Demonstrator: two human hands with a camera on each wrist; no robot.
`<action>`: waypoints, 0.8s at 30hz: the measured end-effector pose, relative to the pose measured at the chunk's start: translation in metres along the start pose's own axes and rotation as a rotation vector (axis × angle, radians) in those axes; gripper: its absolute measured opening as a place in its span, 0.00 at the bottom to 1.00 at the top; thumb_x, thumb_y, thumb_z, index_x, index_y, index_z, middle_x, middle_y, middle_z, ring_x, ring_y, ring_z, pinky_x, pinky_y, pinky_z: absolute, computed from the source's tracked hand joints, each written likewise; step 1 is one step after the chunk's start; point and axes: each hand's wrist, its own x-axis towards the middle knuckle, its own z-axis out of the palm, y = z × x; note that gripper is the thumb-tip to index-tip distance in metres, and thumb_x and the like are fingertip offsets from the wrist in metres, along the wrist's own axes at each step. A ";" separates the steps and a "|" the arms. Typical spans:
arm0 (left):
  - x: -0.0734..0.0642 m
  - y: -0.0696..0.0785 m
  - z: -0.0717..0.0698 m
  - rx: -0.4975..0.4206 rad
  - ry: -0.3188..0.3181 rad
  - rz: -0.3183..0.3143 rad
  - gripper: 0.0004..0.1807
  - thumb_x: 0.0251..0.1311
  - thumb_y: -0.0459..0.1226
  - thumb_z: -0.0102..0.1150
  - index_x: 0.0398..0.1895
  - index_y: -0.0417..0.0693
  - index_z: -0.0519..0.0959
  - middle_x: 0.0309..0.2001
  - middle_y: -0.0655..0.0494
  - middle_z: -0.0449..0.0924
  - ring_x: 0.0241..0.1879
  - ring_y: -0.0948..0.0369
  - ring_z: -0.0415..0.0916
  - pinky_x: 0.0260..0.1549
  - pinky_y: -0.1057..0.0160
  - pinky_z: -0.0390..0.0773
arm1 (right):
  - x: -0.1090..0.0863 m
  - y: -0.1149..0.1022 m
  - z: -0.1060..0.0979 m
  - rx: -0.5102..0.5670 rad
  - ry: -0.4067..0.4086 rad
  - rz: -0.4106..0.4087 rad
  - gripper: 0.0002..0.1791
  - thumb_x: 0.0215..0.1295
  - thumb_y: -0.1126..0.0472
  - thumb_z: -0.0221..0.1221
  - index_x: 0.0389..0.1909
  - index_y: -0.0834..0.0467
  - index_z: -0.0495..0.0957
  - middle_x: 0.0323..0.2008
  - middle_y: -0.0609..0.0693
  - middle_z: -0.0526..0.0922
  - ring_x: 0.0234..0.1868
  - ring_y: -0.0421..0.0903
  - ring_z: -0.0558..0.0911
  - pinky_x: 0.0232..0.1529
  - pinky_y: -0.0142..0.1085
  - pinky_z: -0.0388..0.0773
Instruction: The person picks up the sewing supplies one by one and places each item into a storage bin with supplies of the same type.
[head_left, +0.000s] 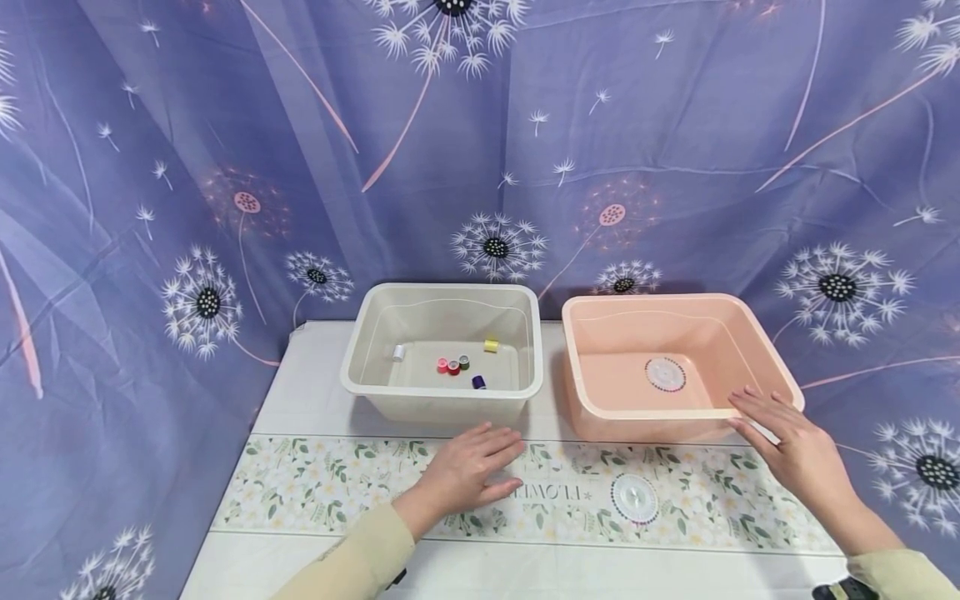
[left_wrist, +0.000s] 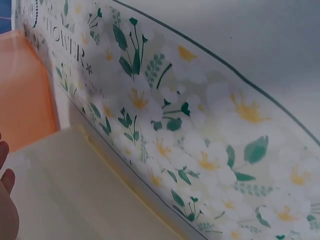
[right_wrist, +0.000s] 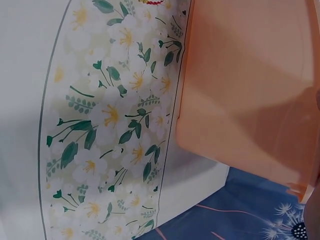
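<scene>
My left hand (head_left: 471,468) is over the flowered band of the tablecloth, fingers extended and holding nothing, in front of the beige basin (head_left: 442,404). In that basin lie several small thread spools, among them a yellow spool (head_left: 491,345), a white spool (head_left: 398,353) and a dark blue spool (head_left: 478,382). At the front right corner of the pink basin (head_left: 637,427) is my right hand (head_left: 795,446), its extended fingers over the rim. A round pin wheel (head_left: 665,375) with coloured pin heads lies inside the pink basin. Another pin wheel (head_left: 634,498) lies on the cloth between the hands.
The two basins stand side by side at the back of the table, with a narrow gap between them. Behind them hangs a blue-purple curtain (head_left: 420,233) with dandelion prints. The white tablecloth (head_left: 247,567) carries a flowered band across its middle.
</scene>
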 end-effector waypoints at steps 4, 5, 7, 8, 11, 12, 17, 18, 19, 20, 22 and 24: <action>0.006 0.005 0.004 0.003 -0.048 -0.001 0.31 0.69 0.58 0.69 0.69 0.54 0.83 0.65 0.58 0.84 0.66 0.60 0.81 0.72 0.55 0.77 | -0.001 0.000 0.001 -0.009 0.012 0.004 0.37 0.79 0.31 0.50 0.59 0.60 0.87 0.66 0.37 0.78 0.73 0.23 0.68 0.83 0.35 0.59; 0.008 0.006 0.005 0.000 -0.060 -0.001 0.31 0.69 0.58 0.68 0.69 0.54 0.82 0.65 0.58 0.84 0.66 0.60 0.81 0.72 0.55 0.76 | -0.002 0.001 0.002 -0.013 0.014 0.006 0.37 0.79 0.31 0.51 0.60 0.60 0.87 0.66 0.37 0.78 0.73 0.23 0.68 0.83 0.35 0.60; 0.012 0.009 0.008 0.001 -0.085 0.000 0.31 0.71 0.59 0.66 0.71 0.55 0.82 0.66 0.59 0.84 0.67 0.62 0.80 0.74 0.56 0.74 | -0.003 0.002 0.002 -0.013 0.017 0.009 0.37 0.79 0.31 0.51 0.61 0.59 0.87 0.65 0.39 0.79 0.73 0.24 0.68 0.82 0.35 0.59; 0.014 0.011 0.009 -0.001 -0.096 0.002 0.31 0.71 0.59 0.65 0.71 0.56 0.81 0.66 0.59 0.84 0.67 0.62 0.79 0.74 0.56 0.73 | -0.003 0.002 0.003 -0.013 0.017 0.011 0.37 0.79 0.31 0.51 0.61 0.58 0.87 0.65 0.38 0.78 0.73 0.24 0.68 0.82 0.34 0.59; 0.021 0.015 0.013 -0.012 -0.118 0.012 0.30 0.73 0.59 0.63 0.71 0.56 0.81 0.67 0.60 0.83 0.68 0.63 0.78 0.75 0.57 0.72 | -0.004 0.003 0.004 -0.010 0.020 0.017 0.36 0.78 0.30 0.51 0.62 0.56 0.87 0.65 0.37 0.78 0.73 0.25 0.69 0.82 0.34 0.59; 0.023 0.017 0.015 -0.013 -0.124 0.017 0.30 0.74 0.59 0.62 0.71 0.56 0.81 0.67 0.60 0.83 0.69 0.63 0.78 0.75 0.57 0.72 | -0.004 0.003 0.004 -0.008 0.021 0.020 0.36 0.78 0.30 0.51 0.62 0.56 0.87 0.65 0.36 0.77 0.73 0.25 0.69 0.82 0.33 0.59; 0.034 0.023 0.021 -0.029 -0.172 0.039 0.30 0.76 0.59 0.59 0.72 0.56 0.80 0.68 0.60 0.82 0.70 0.63 0.77 0.76 0.57 0.71 | -0.004 0.001 0.003 -0.002 0.011 0.034 0.37 0.78 0.29 0.50 0.63 0.55 0.87 0.67 0.31 0.74 0.74 0.25 0.68 0.83 0.34 0.59; 0.036 0.023 0.022 -0.036 -0.181 0.040 0.30 0.76 0.59 0.59 0.72 0.55 0.80 0.68 0.60 0.82 0.70 0.63 0.77 0.76 0.57 0.71 | -0.004 0.001 0.003 -0.004 0.006 0.038 0.37 0.78 0.29 0.50 0.63 0.55 0.87 0.67 0.33 0.76 0.74 0.24 0.67 0.83 0.35 0.59; 0.038 0.024 0.023 -0.037 -0.188 0.043 0.29 0.77 0.59 0.58 0.72 0.56 0.80 0.69 0.60 0.81 0.70 0.63 0.77 0.76 0.57 0.70 | -0.004 0.001 0.003 -0.006 0.001 0.040 0.38 0.78 0.29 0.50 0.63 0.55 0.87 0.67 0.37 0.78 0.75 0.24 0.66 0.83 0.35 0.59; 0.040 0.025 0.024 -0.043 -0.196 0.046 0.29 0.77 0.59 0.58 0.73 0.56 0.80 0.69 0.60 0.81 0.70 0.62 0.77 0.76 0.57 0.71 | -0.004 0.000 0.003 -0.009 -0.002 0.043 0.38 0.78 0.29 0.49 0.63 0.56 0.87 0.66 0.43 0.82 0.75 0.24 0.66 0.83 0.36 0.59; 0.044 0.026 0.026 -0.052 -0.207 0.050 0.30 0.77 0.59 0.58 0.73 0.56 0.79 0.69 0.60 0.81 0.70 0.62 0.77 0.76 0.56 0.71 | -0.004 0.000 0.003 -0.009 -0.007 0.046 0.38 0.78 0.29 0.50 0.62 0.57 0.87 0.62 0.54 0.86 0.75 0.23 0.65 0.83 0.36 0.59; 0.047 0.027 0.029 -0.052 -0.219 0.053 0.30 0.77 0.59 0.57 0.74 0.56 0.79 0.70 0.60 0.81 0.71 0.62 0.76 0.76 0.56 0.71 | -0.003 0.000 0.003 -0.013 -0.010 0.049 0.38 0.78 0.29 0.50 0.62 0.57 0.87 0.58 0.61 0.88 0.75 0.24 0.65 0.83 0.37 0.59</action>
